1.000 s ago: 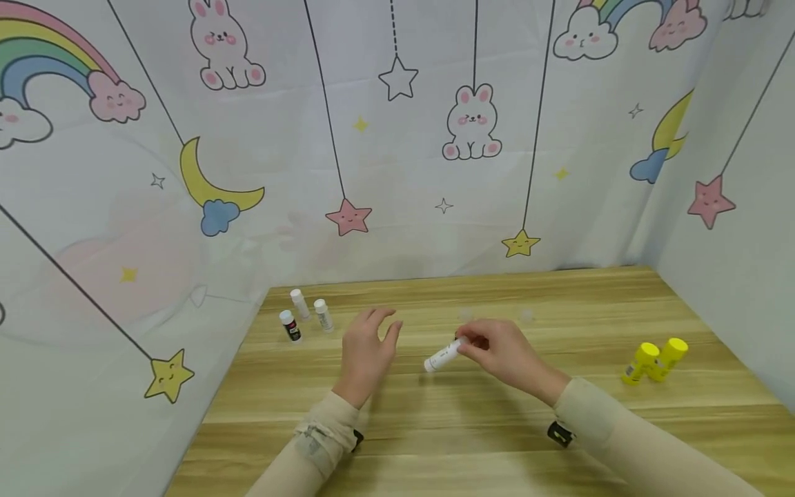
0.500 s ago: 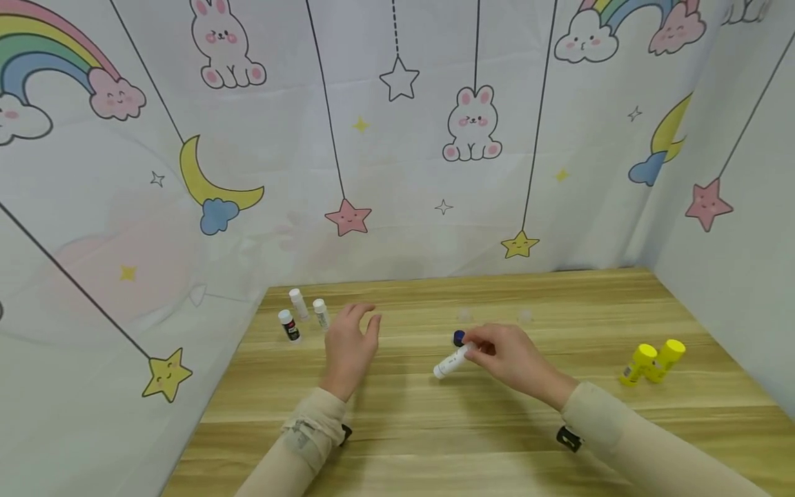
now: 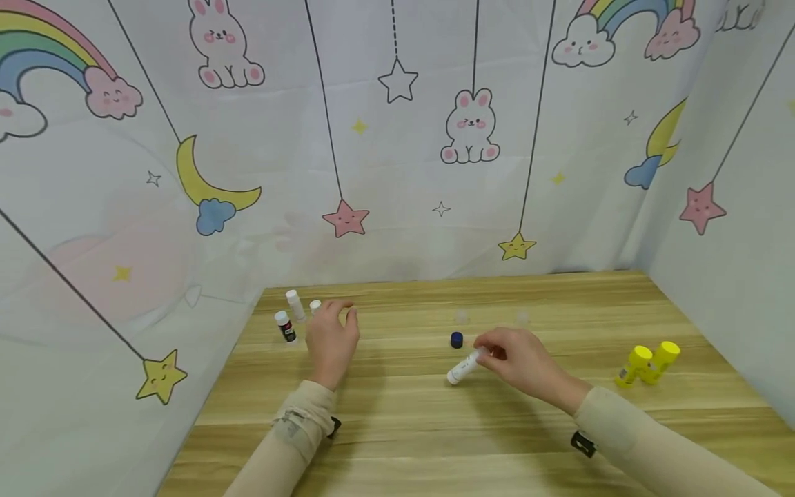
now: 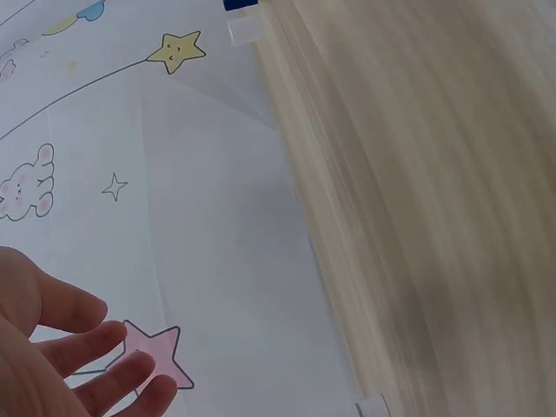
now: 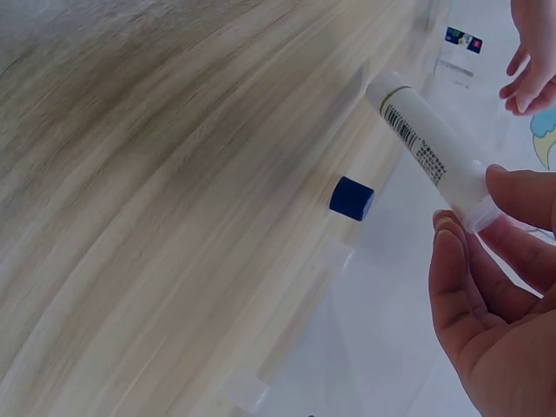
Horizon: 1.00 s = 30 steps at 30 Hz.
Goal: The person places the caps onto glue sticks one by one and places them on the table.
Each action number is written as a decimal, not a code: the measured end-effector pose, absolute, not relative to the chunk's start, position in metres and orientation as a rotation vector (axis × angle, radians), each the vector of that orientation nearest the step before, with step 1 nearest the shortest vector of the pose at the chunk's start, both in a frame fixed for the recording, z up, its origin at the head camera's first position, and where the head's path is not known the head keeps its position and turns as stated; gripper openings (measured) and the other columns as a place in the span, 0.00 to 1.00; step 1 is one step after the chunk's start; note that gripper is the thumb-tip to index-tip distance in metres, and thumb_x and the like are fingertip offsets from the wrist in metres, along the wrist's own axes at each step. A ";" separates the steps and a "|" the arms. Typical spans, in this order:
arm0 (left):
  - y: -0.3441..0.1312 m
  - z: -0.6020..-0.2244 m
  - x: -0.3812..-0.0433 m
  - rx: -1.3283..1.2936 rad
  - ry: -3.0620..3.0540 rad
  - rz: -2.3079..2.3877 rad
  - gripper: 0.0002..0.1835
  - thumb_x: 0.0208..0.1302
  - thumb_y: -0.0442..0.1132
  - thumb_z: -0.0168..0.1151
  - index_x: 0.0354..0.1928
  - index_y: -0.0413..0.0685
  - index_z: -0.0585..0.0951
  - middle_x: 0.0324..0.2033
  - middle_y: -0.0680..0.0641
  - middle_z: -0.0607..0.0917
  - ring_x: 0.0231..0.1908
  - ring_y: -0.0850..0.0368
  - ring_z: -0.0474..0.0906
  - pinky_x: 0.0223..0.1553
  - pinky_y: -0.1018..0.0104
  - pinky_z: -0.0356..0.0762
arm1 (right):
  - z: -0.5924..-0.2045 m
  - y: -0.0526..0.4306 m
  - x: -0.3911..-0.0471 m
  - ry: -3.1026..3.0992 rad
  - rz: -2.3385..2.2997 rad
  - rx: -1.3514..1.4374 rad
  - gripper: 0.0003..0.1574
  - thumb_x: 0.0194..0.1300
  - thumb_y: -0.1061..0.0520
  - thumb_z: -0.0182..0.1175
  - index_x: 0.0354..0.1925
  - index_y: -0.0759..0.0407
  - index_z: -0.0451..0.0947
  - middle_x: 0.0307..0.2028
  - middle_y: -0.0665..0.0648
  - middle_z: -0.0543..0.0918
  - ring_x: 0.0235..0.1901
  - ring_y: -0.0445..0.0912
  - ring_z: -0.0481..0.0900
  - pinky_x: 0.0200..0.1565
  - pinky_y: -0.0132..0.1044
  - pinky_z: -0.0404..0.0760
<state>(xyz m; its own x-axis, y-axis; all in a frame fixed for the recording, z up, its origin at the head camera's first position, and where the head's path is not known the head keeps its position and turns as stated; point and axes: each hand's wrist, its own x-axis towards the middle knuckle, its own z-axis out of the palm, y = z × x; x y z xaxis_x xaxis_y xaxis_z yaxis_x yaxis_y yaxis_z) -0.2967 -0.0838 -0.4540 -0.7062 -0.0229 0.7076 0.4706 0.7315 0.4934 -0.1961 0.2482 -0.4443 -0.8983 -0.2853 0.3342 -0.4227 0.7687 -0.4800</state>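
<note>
My right hand (image 3: pixel 520 360) pinches the end of a white glue stick (image 3: pixel 464 367) between thumb and fingers, holding it tilted over the wooden table. Its barcode side faces the right wrist view, where the thumb (image 5: pixel 521 193) presses on the translucent end. Just beyond the stick, a dark blue cap (image 3: pixel 456 339) stands on the table. My left hand (image 3: pixel 332 339) holds nothing, its fingers loosely bent beside the white-capped sticks at the back left. One of these, a white stick (image 3: pixel 315 305), is mostly hidden behind that hand.
A white stick (image 3: pixel 295 306) and a dark-labelled stick with a white cap (image 3: pixel 286 327) stand at the back left. Two yellow sticks, one nearer (image 3: pixel 633 367) and one behind (image 3: pixel 661 360), stand at right. Small translucent pieces (image 3: pixel 462 317) lie near the back edge, before a printed curtain.
My left hand has moved left toward the white-capped sticks and now covers most of one. The right hand has shifted slightly right and nearer with the glue stick, leaving the blue cap in full view.
</note>
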 end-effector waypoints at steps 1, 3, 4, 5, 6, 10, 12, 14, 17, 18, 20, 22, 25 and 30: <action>-0.085 -0.454 -0.298 -0.322 -2.211 -0.877 0.05 0.63 0.34 0.70 0.40 0.41 0.88 0.39 0.40 0.86 0.38 0.41 0.83 0.36 0.46 0.80 | -0.444 0.250 -0.195 -2.721 0.817 0.555 0.09 0.63 0.56 0.72 0.43 0.50 0.87 0.34 0.41 0.83 0.28 0.33 0.75 0.30 0.31 0.77; -0.088 -0.454 -0.301 -0.297 -2.219 -0.876 0.05 0.63 0.34 0.70 0.40 0.40 0.88 0.39 0.40 0.86 0.39 0.40 0.82 0.38 0.45 0.80 | -0.443 0.253 -0.194 -2.717 0.801 0.556 0.10 0.63 0.57 0.72 0.43 0.51 0.87 0.35 0.42 0.84 0.28 0.33 0.75 0.30 0.31 0.78; -0.089 -0.455 -0.302 -0.286 -2.224 -0.877 0.06 0.63 0.34 0.69 0.40 0.40 0.88 0.40 0.40 0.86 0.40 0.40 0.82 0.39 0.45 0.79 | -0.442 0.254 -0.193 -2.714 0.793 0.560 0.10 0.62 0.57 0.72 0.43 0.52 0.87 0.35 0.42 0.84 0.28 0.33 0.75 0.30 0.31 0.78; -0.091 -0.455 -0.304 -0.277 -2.225 -0.879 0.06 0.64 0.34 0.69 0.40 0.40 0.88 0.40 0.39 0.86 0.41 0.40 0.82 0.40 0.45 0.79 | -0.442 0.256 -0.193 -2.716 0.782 0.558 0.10 0.62 0.57 0.72 0.43 0.52 0.87 0.35 0.42 0.84 0.28 0.33 0.75 0.30 0.31 0.78; -0.092 -0.455 -0.305 -0.270 -2.227 -0.884 0.06 0.64 0.34 0.69 0.40 0.40 0.87 0.40 0.39 0.85 0.42 0.40 0.81 0.42 0.44 0.78 | -0.441 0.257 -0.192 -2.716 0.774 0.558 0.10 0.62 0.57 0.72 0.43 0.52 0.87 0.35 0.42 0.84 0.28 0.33 0.75 0.30 0.31 0.78; -0.097 -0.456 -0.310 -0.233 -2.237 -0.911 0.05 0.65 0.34 0.68 0.41 0.41 0.87 0.43 0.39 0.84 0.46 0.39 0.78 0.46 0.43 0.75 | -0.440 0.263 -0.190 -2.735 0.746 0.553 0.10 0.63 0.57 0.72 0.44 0.52 0.87 0.34 0.42 0.84 0.28 0.32 0.75 0.30 0.31 0.77; -0.099 -0.458 -0.312 -0.213 -2.246 -0.919 0.05 0.64 0.34 0.68 0.41 0.42 0.87 0.45 0.39 0.83 0.48 0.38 0.77 0.49 0.43 0.74 | -0.440 0.266 -0.189 -2.751 0.738 0.546 0.10 0.63 0.57 0.72 0.44 0.52 0.87 0.34 0.42 0.83 0.28 0.33 0.75 0.30 0.31 0.77; -0.102 -0.460 -0.315 -0.191 -2.262 -0.926 0.06 0.65 0.34 0.68 0.42 0.42 0.87 0.47 0.39 0.83 0.49 0.38 0.76 0.51 0.43 0.73 | -0.441 0.269 -0.189 -2.767 0.727 0.541 0.10 0.63 0.56 0.72 0.44 0.51 0.87 0.33 0.41 0.83 0.28 0.33 0.74 0.30 0.31 0.77; -0.105 -0.462 -0.320 -0.166 -2.275 -0.924 0.07 0.64 0.34 0.67 0.42 0.42 0.87 0.49 0.38 0.82 0.50 0.37 0.75 0.51 0.41 0.71 | -0.442 0.273 -0.187 -2.781 0.710 0.532 0.10 0.62 0.56 0.72 0.43 0.51 0.87 0.33 0.40 0.82 0.28 0.33 0.74 0.30 0.31 0.77; -0.107 -0.463 -0.321 -0.160 -2.279 -0.923 0.07 0.64 0.34 0.67 0.43 0.42 0.87 0.49 0.38 0.81 0.50 0.37 0.75 0.51 0.41 0.71 | -0.442 0.274 -0.187 -2.782 0.703 0.531 0.10 0.62 0.56 0.72 0.43 0.51 0.87 0.32 0.40 0.82 0.28 0.33 0.74 0.30 0.31 0.77; -0.109 -0.464 -0.324 -0.152 -2.276 -0.915 0.07 0.64 0.34 0.67 0.43 0.41 0.86 0.49 0.37 0.81 0.50 0.37 0.75 0.51 0.40 0.71 | -0.441 0.276 -0.185 -2.788 0.691 0.525 0.10 0.62 0.56 0.72 0.43 0.51 0.87 0.32 0.40 0.82 0.28 0.33 0.74 0.31 0.31 0.77; -0.110 -0.464 -0.325 -0.152 -2.271 -0.912 0.08 0.63 0.33 0.67 0.43 0.40 0.86 0.50 0.36 0.81 0.51 0.36 0.75 0.53 0.40 0.70 | -0.440 0.278 -0.183 -2.795 0.686 0.518 0.10 0.62 0.56 0.72 0.43 0.51 0.87 0.33 0.40 0.81 0.28 0.33 0.74 0.31 0.31 0.77; -0.113 -0.465 -0.328 -0.149 -2.277 -0.909 0.09 0.64 0.33 0.67 0.44 0.39 0.86 0.51 0.35 0.80 0.54 0.36 0.73 0.55 0.40 0.70 | -0.439 0.282 -0.179 -2.809 0.693 0.506 0.10 0.62 0.57 0.72 0.43 0.51 0.87 0.32 0.39 0.81 0.28 0.33 0.74 0.31 0.31 0.77; -0.117 -0.468 -0.329 -0.125 -2.301 -0.939 0.11 0.65 0.34 0.65 0.48 0.38 0.84 0.54 0.34 0.77 0.55 0.36 0.71 0.53 0.40 0.71 | -0.436 0.290 -0.175 -2.832 0.697 0.496 0.10 0.62 0.58 0.72 0.44 0.53 0.86 0.33 0.41 0.82 0.29 0.33 0.75 0.30 0.31 0.77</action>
<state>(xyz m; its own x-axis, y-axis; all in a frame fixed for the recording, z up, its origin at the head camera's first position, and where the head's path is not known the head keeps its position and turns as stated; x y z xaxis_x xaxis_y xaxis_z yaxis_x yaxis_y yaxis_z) -0.3285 -0.1168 -0.4679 -0.7895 -0.1458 0.5962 0.3128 0.7402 0.5953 -0.1752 0.2903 -0.4357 -0.9275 -0.2757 0.2524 -0.3613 0.8343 -0.4165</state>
